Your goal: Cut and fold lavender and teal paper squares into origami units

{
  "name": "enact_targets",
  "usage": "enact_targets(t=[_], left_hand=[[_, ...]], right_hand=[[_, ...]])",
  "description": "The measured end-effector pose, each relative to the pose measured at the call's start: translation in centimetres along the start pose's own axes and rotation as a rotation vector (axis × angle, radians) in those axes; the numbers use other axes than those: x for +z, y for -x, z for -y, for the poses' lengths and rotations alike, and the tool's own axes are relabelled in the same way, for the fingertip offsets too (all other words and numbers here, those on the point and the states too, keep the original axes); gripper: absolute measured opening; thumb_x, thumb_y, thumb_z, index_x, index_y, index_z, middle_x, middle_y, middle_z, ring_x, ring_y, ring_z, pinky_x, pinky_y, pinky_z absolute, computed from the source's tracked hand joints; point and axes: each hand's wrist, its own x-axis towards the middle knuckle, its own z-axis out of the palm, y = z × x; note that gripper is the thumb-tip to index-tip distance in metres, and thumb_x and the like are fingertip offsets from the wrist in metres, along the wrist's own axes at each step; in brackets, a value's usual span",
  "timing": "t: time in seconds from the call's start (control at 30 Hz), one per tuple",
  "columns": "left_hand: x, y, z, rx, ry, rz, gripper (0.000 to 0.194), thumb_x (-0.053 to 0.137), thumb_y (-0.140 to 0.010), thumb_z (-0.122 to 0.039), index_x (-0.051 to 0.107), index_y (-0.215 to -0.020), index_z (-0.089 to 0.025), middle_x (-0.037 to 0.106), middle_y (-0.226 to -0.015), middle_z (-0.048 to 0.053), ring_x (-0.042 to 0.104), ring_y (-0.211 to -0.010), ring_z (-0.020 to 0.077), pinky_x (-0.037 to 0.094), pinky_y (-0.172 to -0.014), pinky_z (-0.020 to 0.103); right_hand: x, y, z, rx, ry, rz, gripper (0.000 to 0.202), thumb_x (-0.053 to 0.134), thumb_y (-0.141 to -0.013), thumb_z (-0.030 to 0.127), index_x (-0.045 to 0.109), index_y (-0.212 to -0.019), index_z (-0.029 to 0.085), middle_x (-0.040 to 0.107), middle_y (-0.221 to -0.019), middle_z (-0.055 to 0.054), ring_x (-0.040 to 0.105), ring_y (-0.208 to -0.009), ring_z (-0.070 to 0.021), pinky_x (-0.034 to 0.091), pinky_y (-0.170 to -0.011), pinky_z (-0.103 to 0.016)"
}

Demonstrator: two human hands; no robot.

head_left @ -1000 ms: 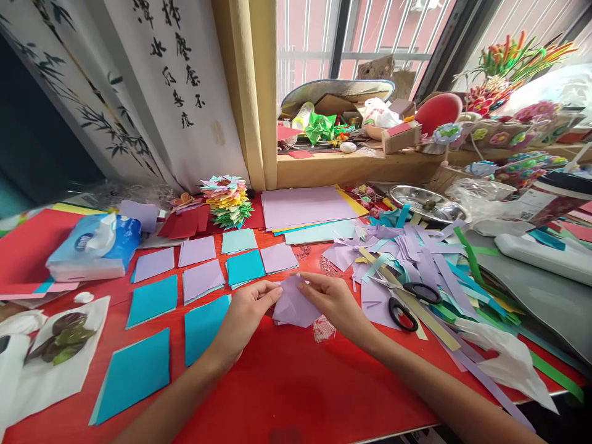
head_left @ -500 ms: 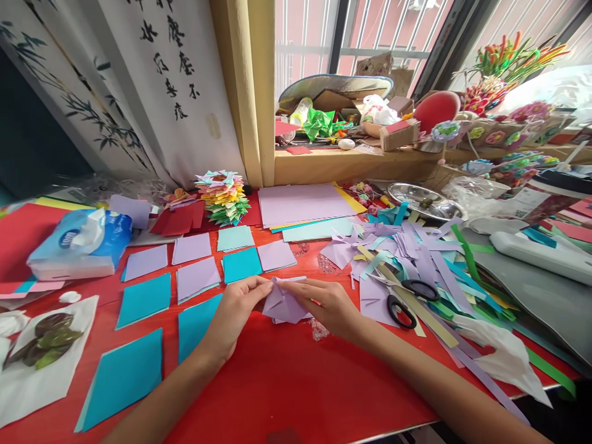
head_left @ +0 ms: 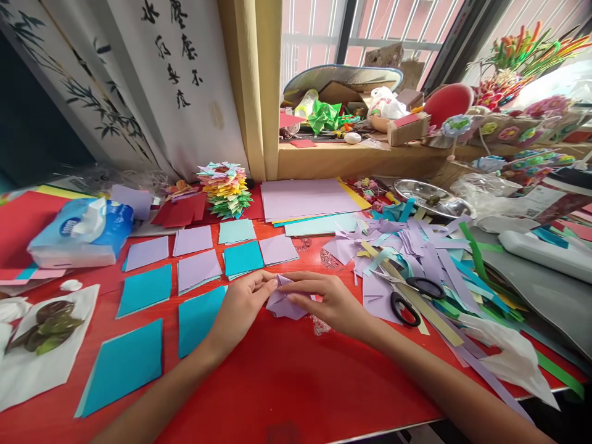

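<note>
A partly folded sheet of purple paper (head_left: 287,306) is between my hands, just above the red table (head_left: 296,376). My left hand (head_left: 243,306) pinches its upper left edge between thumb and fingers. From the other side my right hand (head_left: 329,300) holds the sheet, its fingers bent over the top and the thumb hidden in part. Stacks of square paper lie to the left: a teal stack (head_left: 202,317) next to my left wrist, a purple stack (head_left: 198,270) and a smaller purple stack (head_left: 279,249) beyond.
Black-handled scissors (head_left: 407,302) lie right of my right hand, beside a heap of paper strips (head_left: 416,246). A ring-shaped folded-paper tower (head_left: 226,192) stands at the back, near large purple sheets (head_left: 308,200). A blue tissue pack (head_left: 83,231) sits at the left; a metal dish (head_left: 428,196) is back right.
My right hand's fingers have shifted from lying straight along the purple paper to curling more over it. My left hand keeps its pinch. The camera view has moved slightly.
</note>
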Motion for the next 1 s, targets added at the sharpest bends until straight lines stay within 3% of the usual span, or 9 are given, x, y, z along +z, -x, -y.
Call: enact_targets(t=[0.1, 0.17, 0.3, 0.5, 0.6, 0.77, 1.0], left_hand=[[0.22, 0.07, 0.07, -0.005, -0.025, 0.011, 0.033, 0.047, -0.082, -0.045, 0.065, -0.095, -0.020, 0.063, -0.078, 0.001, 0.053, -0.070, 0.0143, 0.041, -0.059, 0.021], [0.36, 0.09, 0.16, -0.013, -0.020, 0.022, 0.033, 0.048, -0.082, -0.044, 0.065, -0.095, -0.020, 0.063, -0.079, 0.001, 0.054, -0.071, 0.0145, 0.041, -0.059, 0.021], [0.48, 0.15, 0.36, -0.008, -0.025, 0.024, 0.033, 0.048, -0.081, -0.045, 0.065, -0.096, -0.021, 0.064, -0.080, 0.001, 0.054, -0.072, 0.0151, 0.041, -0.059, 0.021], [0.55, 0.21, 0.37, 0.013, -0.050, 0.001, 0.030, 0.049, -0.081, -0.043, 0.067, -0.092, -0.021, 0.063, -0.075, 0.001, 0.054, -0.068, 0.0148, 0.039, -0.055, 0.020], [0.64, 0.27, 0.27, 0.018, -0.065, 0.002, 0.029, 0.048, -0.082, -0.043, 0.066, -0.092, -0.021, 0.063, -0.076, 0.001, 0.054, -0.069, 0.0143, 0.039, -0.056, 0.020], [0.72, 0.37, 0.20, 0.027, -0.063, -0.002, 0.029, 0.048, -0.083, -0.042, 0.065, -0.091, -0.020, 0.064, -0.078, 0.000, 0.054, -0.070, 0.0135, 0.040, -0.058, 0.020], [0.77, 0.51, 0.35, 0.044, -0.085, -0.033, 0.031, 0.047, -0.082, -0.044, 0.066, -0.091, -0.020, 0.063, -0.075, 0.000, 0.052, -0.065, 0.0131, 0.037, -0.053, 0.020]], right_hand=[[0.13, 0.06, 0.22, 0.158, -0.145, -0.047, 0.022, 0.048, -0.086, 0.033, 0.064, -0.087, 0.018, 0.067, -0.089, -0.004, 0.059, -0.075, -0.0126, 0.046, -0.063, -0.024], [0.28, 0.09, 0.26, 0.244, -0.275, -0.105, 0.019, 0.050, -0.085, 0.035, 0.058, -0.089, 0.018, 0.066, -0.083, -0.003, 0.058, -0.071, -0.0117, 0.043, -0.058, -0.022], [0.20, -0.03, 0.58, 0.339, -0.481, -0.118, 0.020, 0.054, -0.082, 0.034, 0.058, -0.092, 0.017, 0.066, -0.088, -0.004, 0.059, -0.077, -0.0128, 0.044, -0.064, -0.023], [-0.34, -0.30, 1.05, 0.487, -0.564, -0.098, 0.026, 0.059, -0.077, 0.037, 0.069, -0.085, 0.015, 0.068, -0.093, -0.007, 0.059, -0.085, -0.0163, 0.043, -0.074, -0.027], [-0.28, -0.25, 0.98, 0.507, -0.610, -0.088, 0.028, 0.060, -0.076, 0.039, 0.070, -0.083, 0.014, 0.068, -0.092, -0.008, 0.059, -0.083, -0.0155, 0.042, -0.072, -0.026], [-0.13, -0.15, 0.67, 0.513, -0.656, -0.068, 0.036, 0.066, -0.072, 0.031, 0.064, -0.106, 0.018, 0.067, -0.096, -0.006, 0.059, -0.081, -0.0134, 0.042, -0.069, -0.025], [0.08, -0.11, 0.09, 0.573, -0.598, 0.063, 0.035, 0.059, -0.075, 0.043, 0.069, -0.085, 0.011, 0.059, -0.069, -0.002, 0.047, -0.058, -0.0088, 0.034, -0.053, -0.022]])
